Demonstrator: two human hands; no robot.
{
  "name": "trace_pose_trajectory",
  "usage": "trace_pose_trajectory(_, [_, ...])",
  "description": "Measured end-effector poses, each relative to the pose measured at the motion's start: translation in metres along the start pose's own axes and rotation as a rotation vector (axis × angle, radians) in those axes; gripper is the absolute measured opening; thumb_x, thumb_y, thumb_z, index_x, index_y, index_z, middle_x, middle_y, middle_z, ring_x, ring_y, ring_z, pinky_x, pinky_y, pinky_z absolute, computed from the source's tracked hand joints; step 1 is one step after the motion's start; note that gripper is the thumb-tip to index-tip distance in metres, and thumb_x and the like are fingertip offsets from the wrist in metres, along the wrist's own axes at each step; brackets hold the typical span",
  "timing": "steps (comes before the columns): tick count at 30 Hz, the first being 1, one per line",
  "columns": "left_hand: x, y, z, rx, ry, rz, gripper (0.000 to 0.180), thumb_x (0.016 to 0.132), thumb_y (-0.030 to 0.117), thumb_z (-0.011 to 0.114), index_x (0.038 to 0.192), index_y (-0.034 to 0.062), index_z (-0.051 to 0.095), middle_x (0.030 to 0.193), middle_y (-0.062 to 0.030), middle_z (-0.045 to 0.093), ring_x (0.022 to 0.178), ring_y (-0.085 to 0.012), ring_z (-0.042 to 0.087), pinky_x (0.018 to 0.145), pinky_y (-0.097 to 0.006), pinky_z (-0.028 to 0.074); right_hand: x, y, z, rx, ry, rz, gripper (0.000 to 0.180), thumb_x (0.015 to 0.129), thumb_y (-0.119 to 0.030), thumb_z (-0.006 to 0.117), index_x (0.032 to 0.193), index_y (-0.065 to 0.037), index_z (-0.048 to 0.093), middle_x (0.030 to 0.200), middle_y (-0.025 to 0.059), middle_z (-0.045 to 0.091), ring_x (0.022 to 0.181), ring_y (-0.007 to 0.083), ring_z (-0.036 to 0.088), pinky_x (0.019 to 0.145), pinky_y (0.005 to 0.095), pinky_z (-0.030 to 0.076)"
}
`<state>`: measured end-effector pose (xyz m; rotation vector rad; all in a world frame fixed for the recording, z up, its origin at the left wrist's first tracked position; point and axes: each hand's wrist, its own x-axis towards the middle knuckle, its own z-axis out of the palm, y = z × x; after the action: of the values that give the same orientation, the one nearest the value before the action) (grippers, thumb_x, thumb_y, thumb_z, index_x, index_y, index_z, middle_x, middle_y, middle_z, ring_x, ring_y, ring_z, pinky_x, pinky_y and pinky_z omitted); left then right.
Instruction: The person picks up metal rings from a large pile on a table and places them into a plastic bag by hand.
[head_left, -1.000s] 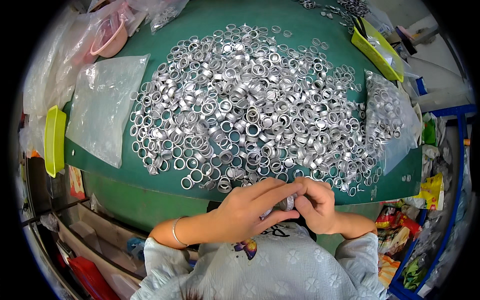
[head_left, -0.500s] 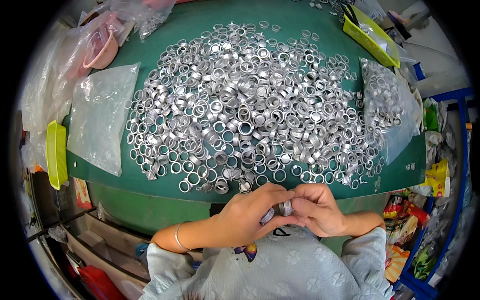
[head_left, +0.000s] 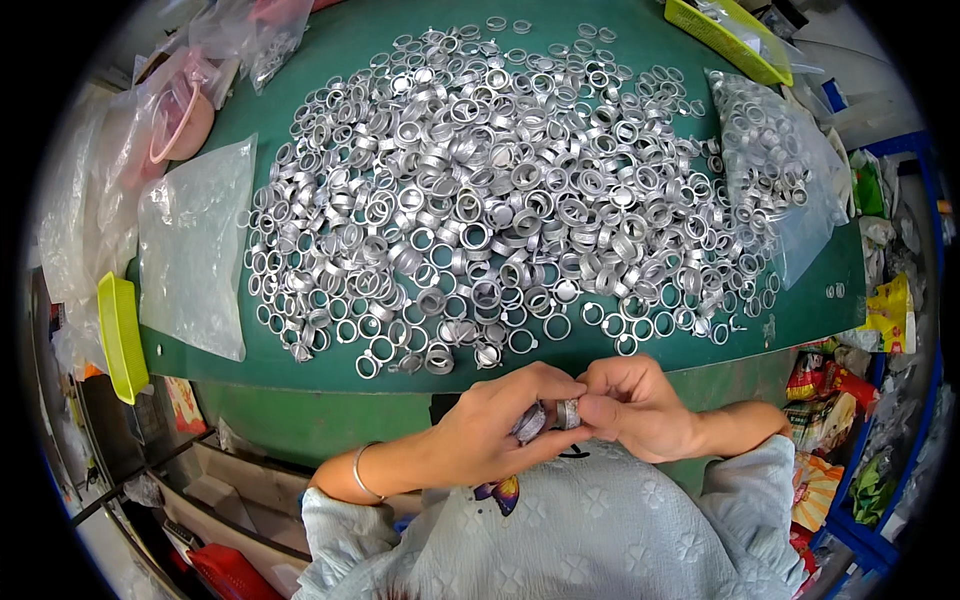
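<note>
Close to my body, just off the table's near edge, my two hands meet. My left hand (head_left: 510,415) is curled closed around silver metal rings; one ring (head_left: 529,423) shows inside its palm. Between the fingertips of both hands sits another silver ring (head_left: 567,413) with a textured outer band. My right hand (head_left: 637,408) pinches this ring from the right with thumb and bent forefinger. Beyond the hands, a wide heap of loose silver rings (head_left: 480,190) covers much of the green table (head_left: 330,375).
A flat clear plastic bag (head_left: 195,260) lies on the left, near a yellow-green basket (head_left: 122,335) and a pink basin (head_left: 188,125). On the right rests a clear bag of rings (head_left: 765,150). Another yellow-green basket (head_left: 730,42) stands at the far right. A blue rack (head_left: 920,200) borders the right side.
The view has shifted slightly, so the table's contents sit a little differently in the picture. Both hands stay together on the ring, with only slight finger movement.
</note>
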<state>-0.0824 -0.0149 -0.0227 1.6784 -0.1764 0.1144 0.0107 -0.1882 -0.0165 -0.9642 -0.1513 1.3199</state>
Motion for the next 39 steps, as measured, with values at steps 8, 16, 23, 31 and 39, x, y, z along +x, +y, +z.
trace_pose_trajectory(8, [-0.009,-0.018,0.016,-0.218,0.032,-0.376,0.033,0.077,0.005,0.073,0.102,-0.0010,0.052,0.090,-0.0090,0.063,0.074,-0.0145,0.062,0.065,-0.026,0.050,0.004,0.001,-0.016,-0.437,0.053,-0.117,0.017,0.087,-0.015,0.065,0.078,-0.003,0.056,0.059,-0.0021,0.051,0.053,0.0007,0.044,0.044,0.0192,0.030])
trace_pose_trajectory(16, [0.000,-0.021,0.023,-0.874,-0.006,-0.515,0.023,0.096,0.022,0.050,0.101,-0.0008,0.051,0.078,-0.0069,0.059,0.055,-0.0075,0.051,0.042,-0.020,0.038,0.002,-0.009,-0.024,-1.306,0.078,-0.886,0.028,0.067,-0.010,0.076,0.088,-0.001,0.060,0.082,0.0092,0.058,0.062,0.0216,0.059,0.049,0.0302,0.047])
trace_pose_trajectory(23, [0.000,-0.007,0.021,-0.759,-0.106,-0.618,0.029,0.097,0.026,0.046,0.101,-0.0018,0.053,0.081,-0.0089,0.062,0.057,-0.0085,0.054,0.044,-0.020,0.041,-0.005,-0.025,-0.006,-1.792,-0.032,-0.912,0.020,0.060,-0.019,0.067,0.066,-0.008,0.050,0.063,0.0017,0.041,0.054,0.0165,0.045,0.044,0.0268,0.039])
trace_pose_trajectory(31, [0.009,0.024,0.013,-0.243,-0.376,-0.445,0.030,0.089,0.028,0.060,0.090,-0.0016,0.056,0.066,-0.0074,0.060,0.055,-0.0133,0.057,0.049,-0.027,0.045,-0.025,-0.040,0.015,-2.059,-0.183,-0.757,0.016,0.054,-0.019,0.060,0.058,-0.008,0.048,0.053,0.0007,0.044,0.050,0.0148,0.047,0.044,0.0277,0.034])
trace_pose_trajectory(39, [0.010,0.057,-0.005,-0.054,-0.473,-0.120,0.024,0.079,0.020,0.073,0.083,0.0008,0.059,0.062,-0.0084,0.054,0.051,-0.0235,0.051,0.047,-0.032,0.040,-0.033,-0.047,0.029,-1.903,-0.385,-0.941,0.017,0.050,-0.020,0.055,0.055,-0.007,0.046,0.050,0.0003,0.039,0.046,0.0137,0.041,0.043,0.0269,0.031])
